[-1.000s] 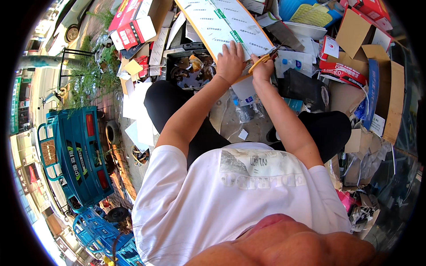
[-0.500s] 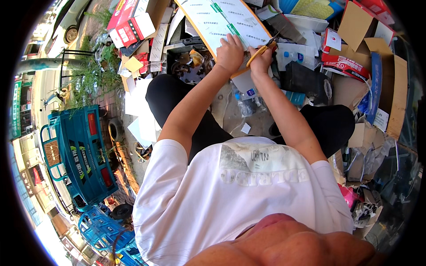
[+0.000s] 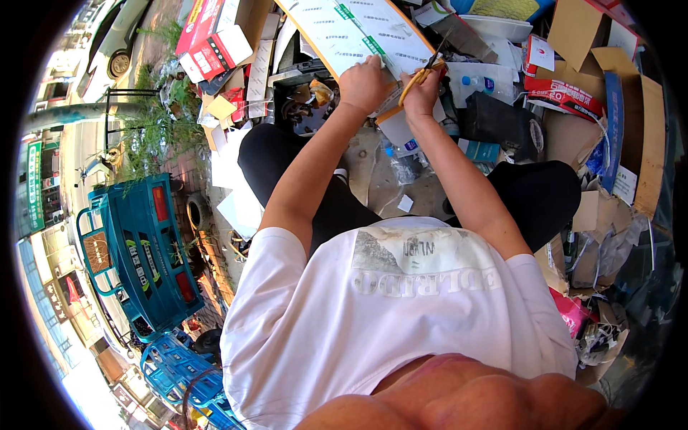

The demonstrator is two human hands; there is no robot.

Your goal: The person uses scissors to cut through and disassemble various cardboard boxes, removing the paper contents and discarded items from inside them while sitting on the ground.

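A flat white carton (image 3: 349,30) with orange-brown edges and a green strip of tape (image 3: 367,39) lies at the top middle. My left hand (image 3: 360,86) rests on its near part, fingers curled together at the lower end of the tape. What they pinch there is hidden. Beside it on the right, my right hand (image 3: 421,94) is closed round the yellow-orange handles of a pair of scissors (image 3: 411,87). The dark blades point away and to the right, past the carton's right edge. Below the hands hangs or lies a brown-and-white cardboard piece (image 3: 396,127); which of the two I cannot tell.
Between my knees lie a clear plastic bottle (image 3: 405,149) and a white scrap (image 3: 405,203). On the right are a black case (image 3: 499,123) and open cardboard boxes (image 3: 642,143). Red-and-white cartons (image 3: 215,54) stand on the left, and farther left a blue-green cart (image 3: 140,258).
My left hand has drawn slightly nearer and left, its spread fingers now curled together. The right hand still grips the scissors. The whole view has shifted a little.
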